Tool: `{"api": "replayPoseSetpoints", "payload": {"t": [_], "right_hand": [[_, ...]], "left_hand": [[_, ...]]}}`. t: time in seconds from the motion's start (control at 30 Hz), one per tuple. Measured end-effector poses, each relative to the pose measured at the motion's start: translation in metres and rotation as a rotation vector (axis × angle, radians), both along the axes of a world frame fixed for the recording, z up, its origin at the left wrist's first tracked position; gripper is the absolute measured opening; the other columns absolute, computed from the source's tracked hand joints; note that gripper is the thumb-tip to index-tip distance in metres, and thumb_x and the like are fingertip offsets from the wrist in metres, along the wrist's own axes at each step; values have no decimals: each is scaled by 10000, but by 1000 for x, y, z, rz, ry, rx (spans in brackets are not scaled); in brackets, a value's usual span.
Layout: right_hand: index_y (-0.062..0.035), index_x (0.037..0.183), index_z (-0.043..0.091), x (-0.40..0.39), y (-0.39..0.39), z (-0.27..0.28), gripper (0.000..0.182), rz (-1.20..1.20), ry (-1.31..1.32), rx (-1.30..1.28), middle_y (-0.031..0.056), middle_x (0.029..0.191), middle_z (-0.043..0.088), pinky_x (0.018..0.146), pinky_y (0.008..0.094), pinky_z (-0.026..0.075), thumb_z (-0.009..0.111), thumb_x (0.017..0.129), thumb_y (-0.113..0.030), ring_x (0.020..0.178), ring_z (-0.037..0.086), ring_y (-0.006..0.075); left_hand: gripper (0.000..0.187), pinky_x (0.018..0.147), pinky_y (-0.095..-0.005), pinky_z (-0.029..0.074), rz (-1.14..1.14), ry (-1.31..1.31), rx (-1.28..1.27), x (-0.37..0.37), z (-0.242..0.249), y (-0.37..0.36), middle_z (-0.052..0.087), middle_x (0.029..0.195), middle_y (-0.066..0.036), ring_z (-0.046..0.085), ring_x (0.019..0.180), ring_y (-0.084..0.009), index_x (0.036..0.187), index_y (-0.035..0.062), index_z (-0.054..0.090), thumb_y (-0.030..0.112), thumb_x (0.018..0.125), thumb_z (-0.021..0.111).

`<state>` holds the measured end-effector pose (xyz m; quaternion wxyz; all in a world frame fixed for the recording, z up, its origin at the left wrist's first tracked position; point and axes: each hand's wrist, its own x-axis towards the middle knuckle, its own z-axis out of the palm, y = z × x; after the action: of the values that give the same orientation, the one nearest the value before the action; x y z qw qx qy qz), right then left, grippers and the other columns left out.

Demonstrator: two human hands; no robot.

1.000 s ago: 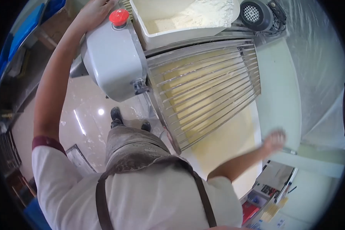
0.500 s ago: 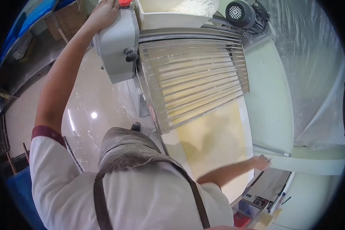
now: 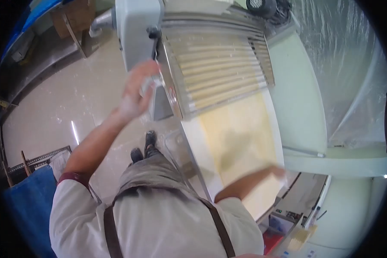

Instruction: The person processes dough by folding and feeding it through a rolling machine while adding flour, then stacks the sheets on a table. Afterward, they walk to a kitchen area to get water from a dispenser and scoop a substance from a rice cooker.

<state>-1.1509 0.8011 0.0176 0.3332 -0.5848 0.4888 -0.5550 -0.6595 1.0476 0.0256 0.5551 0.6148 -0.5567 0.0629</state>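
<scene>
Pale yellow in the head view, the dough sheet [image 3: 245,124] lies flat along a white belt [image 3: 198,139], its far part beneath a barred metal guard [image 3: 173,81] and its near part uncovered. A dark shadow falls across the uncovered part. The left hand [image 3: 135,92] is beside the guard's left side, just below the grey machine housing [image 3: 137,26]; its thumb stands apart from its fingers and it grasps nothing visible. Contact with the machine cannot be determined. The right hand [image 3: 277,172] is over the belt's right edge, near the sheet; blur prevents telling whether it is clenched or released.
</scene>
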Motion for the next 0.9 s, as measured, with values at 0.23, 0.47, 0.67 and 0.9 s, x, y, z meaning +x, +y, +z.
{"api": "replayPoseSetpoints", "payload": {"t": [0.23,0.47,0.67,0.9], "right_hand": [[14,1307,410,60,63,-91,434,354,784,158,212,1375,399,1064,429,282,373,964,-250,1276,371,326],[-2,1403,265,-55,-76,-122,690,-77,1485,47,251,1449,246,1062,572,189,405,920,-475,1352,223,394],[23,1102,524,-59,-222,-125,330,203,930,-51,199,1084,584,823,420,461,541,885,-225,1009,570,291],[18,1050,593,-106,-267,-81,299,870,573,779,99,983,650,728,282,484,655,819,-161,876,607,161]], "left_hand": [[585,1052,-494,285,-323,52,540,-186,-96,34,365,1350,-253,329,1283,-402,1324,-8,367,142,809,599],[759,1112,-493,147,94,83,607,-274,-101,-69,223,1424,-297,191,1355,-403,1407,-25,193,259,832,601],[407,878,-373,464,207,1445,-215,-260,-121,-134,508,1207,-171,547,1049,-242,1238,-40,410,60,872,557],[200,638,-325,511,98,1632,359,-348,-109,-103,638,917,-94,611,767,-162,1030,-48,573,81,878,589]]}}
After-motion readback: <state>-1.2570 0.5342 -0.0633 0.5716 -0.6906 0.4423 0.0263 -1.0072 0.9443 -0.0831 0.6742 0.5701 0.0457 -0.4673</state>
